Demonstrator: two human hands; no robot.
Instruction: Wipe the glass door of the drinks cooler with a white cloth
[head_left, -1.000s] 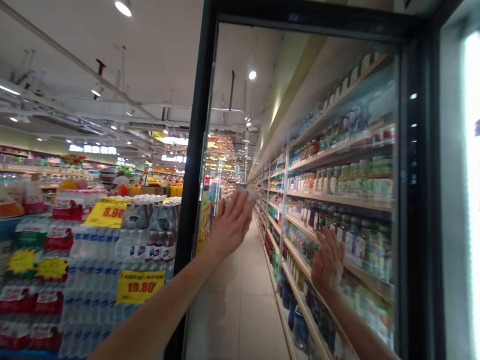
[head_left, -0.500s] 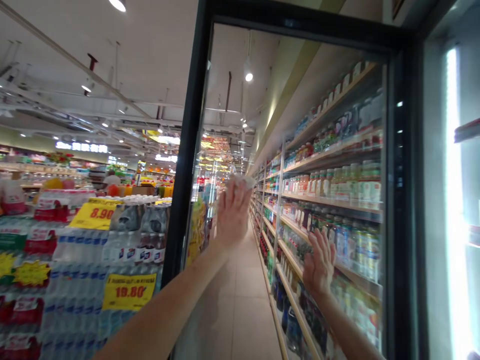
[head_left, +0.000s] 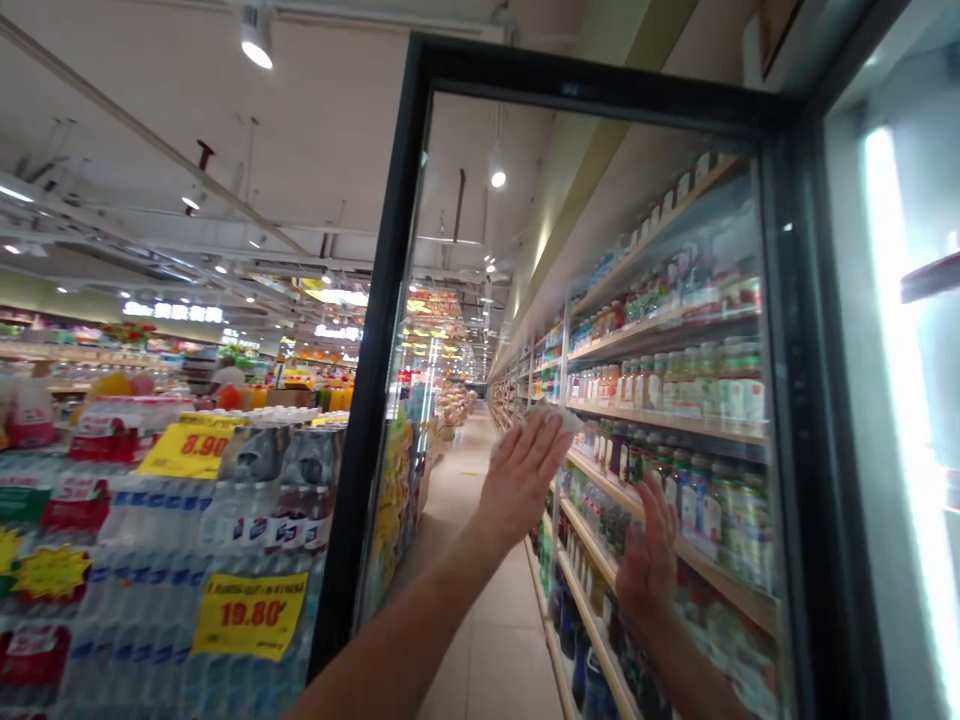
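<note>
A glass door [head_left: 465, 130] in a black frame stands swung out in front of me. Against its pane my left hand [head_left: 521, 475] presses a white cloth [head_left: 564, 418], fingers stretched out flat over it. The cloth pokes out past the fingertips; the palm hides the rest of it. Lower and to the right, my right hand [head_left: 649, 565] is raised close to the pane with its fingers up and the thumb apart. Nothing shows in it, and I cannot tell whether it touches the glass.
Through the pane I see shelves of bottles [head_left: 697, 385] along an aisle floor [head_left: 487, 640]. Stacked packs of bottled water [head_left: 142, 570] with yellow price signs [head_left: 251, 612] stand left of the door. At right is a lit cooler interior with a bright light strip [head_left: 892, 300].
My left hand has slid right and a little down across the glass with the cloth. My right hand has lowered slightly and turned more edge-on. The view has tilted up a little.
</note>
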